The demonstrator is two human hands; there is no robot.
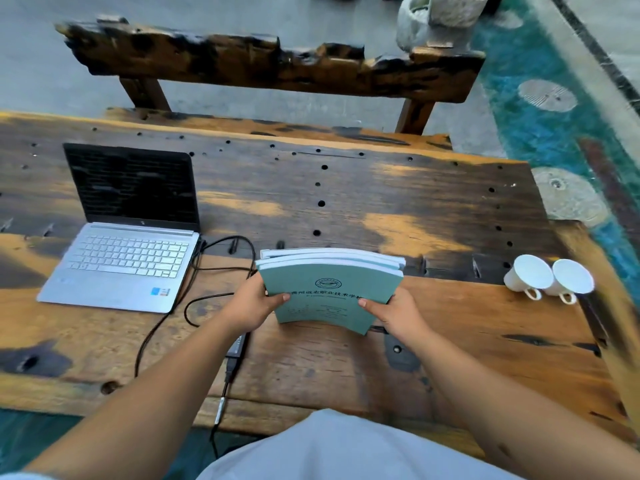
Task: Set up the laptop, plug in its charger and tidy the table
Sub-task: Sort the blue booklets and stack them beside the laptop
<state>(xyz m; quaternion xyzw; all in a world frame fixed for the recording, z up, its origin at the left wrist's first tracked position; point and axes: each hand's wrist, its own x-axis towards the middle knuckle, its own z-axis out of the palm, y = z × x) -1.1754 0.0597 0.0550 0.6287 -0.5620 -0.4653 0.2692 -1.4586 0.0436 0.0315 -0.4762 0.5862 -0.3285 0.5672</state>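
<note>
A silver laptop [119, 258] stands open with a dark screen at the left of the wooden table [346, 368]. A black charger cable [194, 271] runs from its right side in loops to a black power brick [239, 344], partly hidden under my left forearm, then over the front edge. At the table's middle I hold a stack of green-covered booklets [329, 292] upright on its lower edge. My left hand [252, 303] grips the stack's left side and my right hand [394, 313] grips its right side, thumbs on the front cover.
Two white cups [549, 277] lie on their sides at the table's right edge. A dark wooden bench [270, 64] stands beyond the far edge. A stone object [436, 19] sits on the floor behind it.
</note>
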